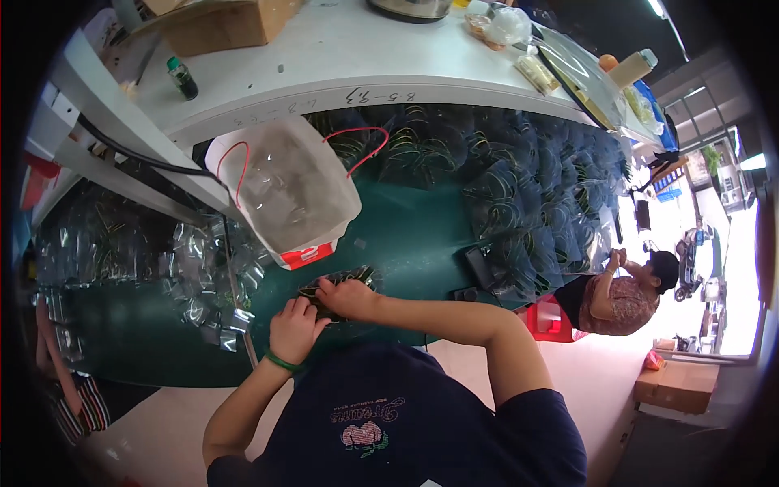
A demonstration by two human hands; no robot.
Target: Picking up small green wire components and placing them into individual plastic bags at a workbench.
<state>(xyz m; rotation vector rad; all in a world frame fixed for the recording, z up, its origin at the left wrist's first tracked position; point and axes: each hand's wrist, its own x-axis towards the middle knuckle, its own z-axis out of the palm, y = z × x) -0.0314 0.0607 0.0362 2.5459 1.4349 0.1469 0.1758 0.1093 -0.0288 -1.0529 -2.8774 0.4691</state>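
Observation:
Both my hands meet on a small clear plastic packet (347, 277) with dark coiled wires inside, lying on the green table top (406, 235). My left hand (294, 326), a green band on its wrist, grips the packet's near-left edge. My right hand (350, 297) lies over the packet with its fingers curled on it. Most of the packet is hidden under the two hands.
A clear plastic tub (292, 191) with red wires hangs over the table. Heaps of bagged green-yellow wire coils (519, 195) lie to the right, empty clear bags (199, 276) to the left. A white shelf (341, 61) carries a cardboard box (231, 24). Another person (625, 292) sits at the right by a red stool (545, 318).

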